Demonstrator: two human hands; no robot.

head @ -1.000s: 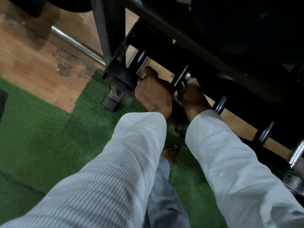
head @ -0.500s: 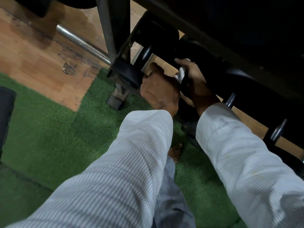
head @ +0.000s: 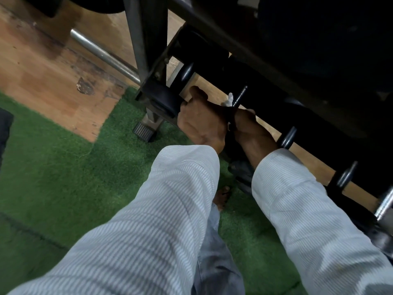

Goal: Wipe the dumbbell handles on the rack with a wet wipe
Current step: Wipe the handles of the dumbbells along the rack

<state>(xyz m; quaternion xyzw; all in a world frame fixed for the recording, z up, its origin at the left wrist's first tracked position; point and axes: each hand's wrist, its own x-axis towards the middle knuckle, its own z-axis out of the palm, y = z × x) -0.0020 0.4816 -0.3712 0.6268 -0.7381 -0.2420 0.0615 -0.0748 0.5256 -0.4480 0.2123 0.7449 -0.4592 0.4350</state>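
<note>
A black dumbbell handle runs away from me on the low tier of the dark rack. My right hand is wrapped round the handle's near end. A bit of the white wet wipe pokes out just left of the handle, above my fingers. My left hand sits close beside it on the left, thumb up, fingers curled on the dumbbell's dark near end. Where the fingers of both hands meet is hidden in shadow.
More dumbbell handles and a chrome one line the rack to the right. The rack's upright and rubber foot stand left of my hands. A steel bar lies on the wooden floor. Green turf is under me.
My right hand has slid with the wipe from the far part of the handle back to its near end. My left hand has stayed where it was.
</note>
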